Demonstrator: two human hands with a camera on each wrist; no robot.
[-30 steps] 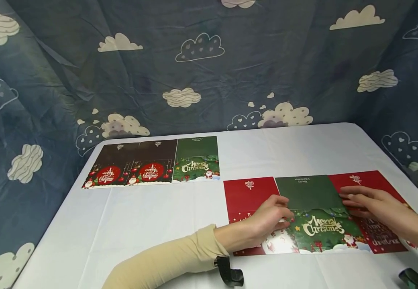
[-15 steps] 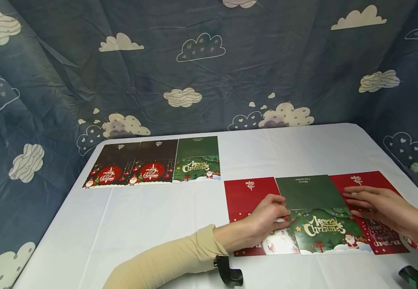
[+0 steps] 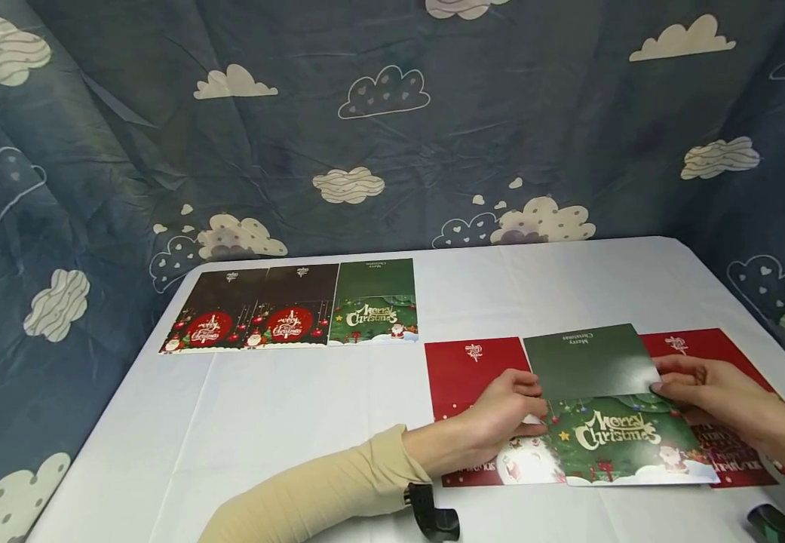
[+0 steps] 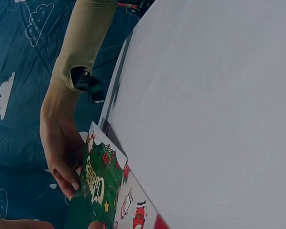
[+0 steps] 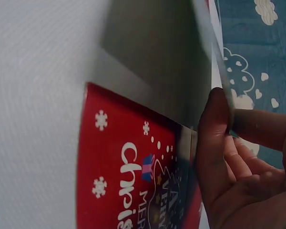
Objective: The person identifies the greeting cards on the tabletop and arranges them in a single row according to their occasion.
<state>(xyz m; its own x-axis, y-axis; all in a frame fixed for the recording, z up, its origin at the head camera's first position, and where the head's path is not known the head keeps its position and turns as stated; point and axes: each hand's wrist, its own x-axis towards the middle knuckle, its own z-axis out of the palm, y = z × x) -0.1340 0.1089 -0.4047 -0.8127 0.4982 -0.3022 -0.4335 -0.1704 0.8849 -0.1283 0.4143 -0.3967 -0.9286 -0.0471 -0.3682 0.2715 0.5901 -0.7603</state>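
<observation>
My right hand [image 3: 725, 392] pinches the right edge of a green folding Christmas card [image 3: 589, 369] between thumb and fingers. That edge is raised, and the card overlaps the right red Christmas card [image 3: 707, 343] in the head view. My left hand [image 3: 504, 415] rests at the green card's left edge with bent, spread fingertips. Beneath it lies the left red card [image 3: 470, 369], partly covered by the hand. In the right wrist view, the green card's pale underside [image 5: 152, 52] stands up from the table, with the right red card [image 5: 128, 162] lying below.
Two dark brown cards [image 3: 252, 309] and another green card [image 3: 375, 302] lie side by side at the back left of the white-covered table [image 3: 283, 430]. A dark blue cloud-patterned cloth [image 3: 392, 143] hangs behind. Black wrist-camera mounts [image 3: 433, 514] are on both forearms.
My right hand has taken hold of the green card's right edge and raised it, tilting the card over the right red one. The left hand has stayed almost still.
</observation>
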